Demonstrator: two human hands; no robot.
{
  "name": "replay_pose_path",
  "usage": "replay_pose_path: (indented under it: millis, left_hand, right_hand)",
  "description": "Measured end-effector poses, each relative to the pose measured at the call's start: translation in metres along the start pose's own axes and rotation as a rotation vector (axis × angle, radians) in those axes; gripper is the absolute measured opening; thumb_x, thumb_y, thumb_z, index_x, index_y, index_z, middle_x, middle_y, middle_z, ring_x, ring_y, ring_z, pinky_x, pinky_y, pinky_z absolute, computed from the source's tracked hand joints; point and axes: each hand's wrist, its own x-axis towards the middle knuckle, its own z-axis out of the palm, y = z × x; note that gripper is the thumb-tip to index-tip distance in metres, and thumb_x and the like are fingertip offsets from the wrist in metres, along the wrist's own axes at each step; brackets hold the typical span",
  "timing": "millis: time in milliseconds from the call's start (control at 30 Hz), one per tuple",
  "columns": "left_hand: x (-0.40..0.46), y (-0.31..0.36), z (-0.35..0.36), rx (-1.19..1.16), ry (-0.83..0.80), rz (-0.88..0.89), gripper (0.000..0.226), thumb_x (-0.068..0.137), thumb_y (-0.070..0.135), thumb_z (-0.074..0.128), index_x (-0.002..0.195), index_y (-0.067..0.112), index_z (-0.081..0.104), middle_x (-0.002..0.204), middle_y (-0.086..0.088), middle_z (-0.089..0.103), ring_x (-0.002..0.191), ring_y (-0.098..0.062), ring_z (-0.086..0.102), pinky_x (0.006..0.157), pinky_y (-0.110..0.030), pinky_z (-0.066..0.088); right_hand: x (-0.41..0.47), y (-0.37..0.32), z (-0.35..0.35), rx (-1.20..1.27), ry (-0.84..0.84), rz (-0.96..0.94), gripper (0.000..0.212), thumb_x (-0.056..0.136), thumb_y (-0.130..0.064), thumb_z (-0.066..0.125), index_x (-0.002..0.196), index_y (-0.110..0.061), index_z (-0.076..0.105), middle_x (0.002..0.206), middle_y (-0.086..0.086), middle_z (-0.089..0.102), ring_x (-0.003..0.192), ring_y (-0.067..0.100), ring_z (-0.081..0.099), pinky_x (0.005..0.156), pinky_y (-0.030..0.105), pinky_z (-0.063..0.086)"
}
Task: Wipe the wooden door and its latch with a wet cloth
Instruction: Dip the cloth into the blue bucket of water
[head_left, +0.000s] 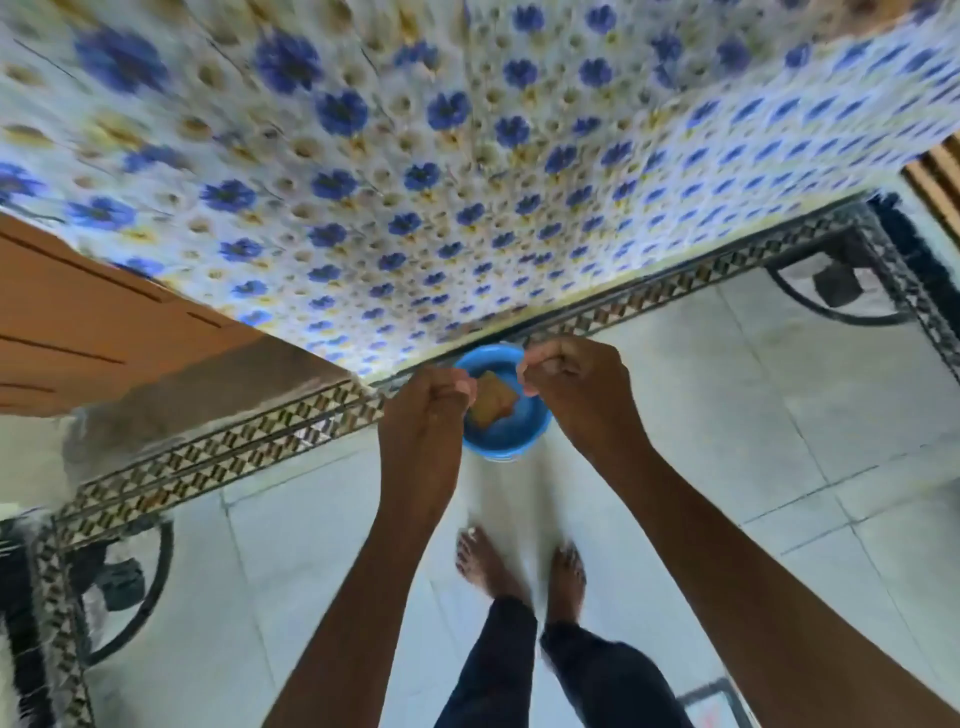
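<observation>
At the frame's centre a blue bowl (506, 415) sits on the floor by the flower-patterned wall; the yellowish cloth (493, 401) lies inside, its long axis running lower left to upper right. The left hand (428, 410) and right hand (569, 376) grip opposite rims, fingers curled shut.

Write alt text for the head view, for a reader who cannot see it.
Both hands, left hand and right hand, grip opposite rims of a blue bowl holding a yellowish cloth above a pale tiled floor. Ahead is a wall of blue-flowered tiles; bare feet stand below.
</observation>
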Motion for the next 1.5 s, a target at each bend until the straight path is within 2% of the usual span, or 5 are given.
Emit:
replay_pose_path:
  millis: [233, 400, 700, 1133, 1500]
  left_hand:
    - [0.14, -0.183, 0.099, 0.414, -0.216, -0.318, 0.033, 0.092, 0.014, 0.055, 0.06, 0.008, 0.051, 0.057, -0.008, 0.052, 0.079, -0.038, 0.056, 0.058, -0.02, 0.042]
    - [0.231, -0.31, 0.158, 0.667, -0.233, -0.33, 0.029, 0.108, 0.02, 0.046, 0.12, 0.005, 0.068, 0.132, -0.019, 0.066, 0.126, -0.036, 0.059, 0.101, -0.037, 0.045]
    - [0.322, -0.46, 0.202, 0.991, -0.192, -0.288, 0.036, 0.101, 0.026, 0.051, 0.132, 0.012, 0.062, 0.131, -0.012, 0.067, 0.123, -0.032, 0.064, 0.098, -0.039, 0.053]
    - [0.317, -0.468, 0.21, 1.107, -0.074, -0.343, 0.041, 0.106, 0.025, 0.042, 0.14, 0.01, 0.059, 0.153, -0.014, 0.04, 0.142, -0.033, 0.038, 0.114, -0.043, 0.035]
    - [0.227, -0.399, 0.159, 0.608, -0.167, 0.128, 0.021, 0.082, -0.002, 0.064, 0.095, 0.011, 0.073, 0.083, -0.005, 0.074, 0.076, -0.028, 0.068, 0.068, -0.03, 0.049]
  right_hand:
    - [0.16, 0.184, 0.097, -0.21, -0.176, 0.185, 0.038, 0.085, -0.04, 0.058, 0.094, -0.008, 0.074, 0.094, 0.013, 0.078, 0.099, 0.034, 0.073, 0.1, 0.051, 0.052]
    - [0.251, 0.311, 0.171, -0.488, -0.362, 0.146, 0.028, 0.096, -0.01, 0.047, 0.107, -0.002, 0.071, 0.115, 0.015, 0.073, 0.113, 0.032, 0.066, 0.096, 0.031, 0.049]
    - [0.345, 0.412, 0.244, -0.651, -0.39, 0.119, 0.032, 0.102, -0.008, 0.042, 0.129, 0.0, 0.058, 0.135, 0.023, 0.062, 0.129, 0.037, 0.056, 0.101, 0.038, 0.042]
    - [0.373, 0.457, 0.263, -0.523, -0.279, 0.255, 0.016, 0.099, -0.019, 0.053, 0.102, -0.008, 0.065, 0.107, 0.007, 0.067, 0.104, 0.022, 0.063, 0.083, 0.031, 0.044]
    - [0.31, 0.398, 0.214, 0.342, -0.337, 0.756, 0.074, 0.075, -0.069, 0.072, 0.118, -0.009, 0.065, 0.108, 0.016, 0.075, 0.097, 0.035, 0.075, 0.085, 0.054, 0.06]
